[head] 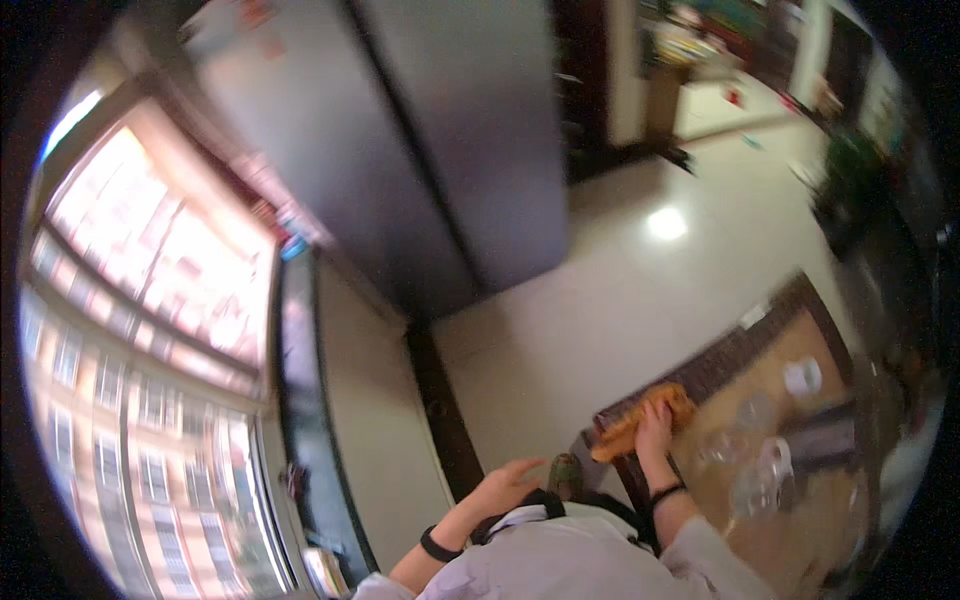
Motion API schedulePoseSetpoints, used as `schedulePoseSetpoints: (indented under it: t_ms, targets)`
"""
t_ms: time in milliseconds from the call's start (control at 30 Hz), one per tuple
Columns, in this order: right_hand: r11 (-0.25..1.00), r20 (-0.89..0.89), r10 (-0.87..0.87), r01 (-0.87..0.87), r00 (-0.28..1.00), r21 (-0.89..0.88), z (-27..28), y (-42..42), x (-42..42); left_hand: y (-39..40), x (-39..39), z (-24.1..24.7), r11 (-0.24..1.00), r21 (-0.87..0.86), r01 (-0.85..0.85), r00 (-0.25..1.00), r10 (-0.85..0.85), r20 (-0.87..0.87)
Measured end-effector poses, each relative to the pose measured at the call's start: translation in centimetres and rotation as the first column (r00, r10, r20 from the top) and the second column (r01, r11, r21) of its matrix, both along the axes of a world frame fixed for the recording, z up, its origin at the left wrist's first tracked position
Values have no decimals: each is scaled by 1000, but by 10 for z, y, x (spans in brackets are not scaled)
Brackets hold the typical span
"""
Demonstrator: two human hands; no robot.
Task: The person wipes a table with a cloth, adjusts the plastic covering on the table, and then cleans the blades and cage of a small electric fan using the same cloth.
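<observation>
My right hand (pixel 655 433) is on a bunched orange cloth (pixel 679 403), fingers bent over it. The cloth lies across the near corner of a table (pixel 705 367) with a dark border and a tan middle. Nothing is in my left hand (pixel 506 491), which hovers in front of my body, its fingers stretched towards the table side. On the table, to the right of the cloth, stand a clear glass (pixel 755 411) and a clear handled vessel (pixel 761 484), both blurred. A small white cup-like object (pixel 802 376) sits farther along.
A grey two-door refrigerator (pixel 480 135) stands ahead on the pale tiled floor (pixel 525 352). Along the left runs a dark windowsill (pixel 304 390) below a large window (pixel 157 247). My shoe (pixel 565 476) is beside the table corner. Dark furniture (pixel 862 247) stands at the right.
</observation>
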State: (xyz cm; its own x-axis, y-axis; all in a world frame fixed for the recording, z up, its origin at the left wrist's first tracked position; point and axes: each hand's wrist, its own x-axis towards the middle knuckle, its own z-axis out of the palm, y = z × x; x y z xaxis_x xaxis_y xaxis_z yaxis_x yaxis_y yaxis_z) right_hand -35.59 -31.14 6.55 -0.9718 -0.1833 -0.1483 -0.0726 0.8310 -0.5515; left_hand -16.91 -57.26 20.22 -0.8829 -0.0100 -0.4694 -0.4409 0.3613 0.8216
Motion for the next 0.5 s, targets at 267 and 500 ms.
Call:
schedulePoseSetpoints:
  t_ms: [267, 500]
  targets:
    - [991, -215, -90, 109, 973, 80, -22, 9, -64, -15, -92, 1, 994, 67, 89, 996, -88, -25]
    - [985, -47, -114, 119, 992, 124, -9, -20, 21, -52, -184, 6, 956, -3, 294, 956, -294, -5]
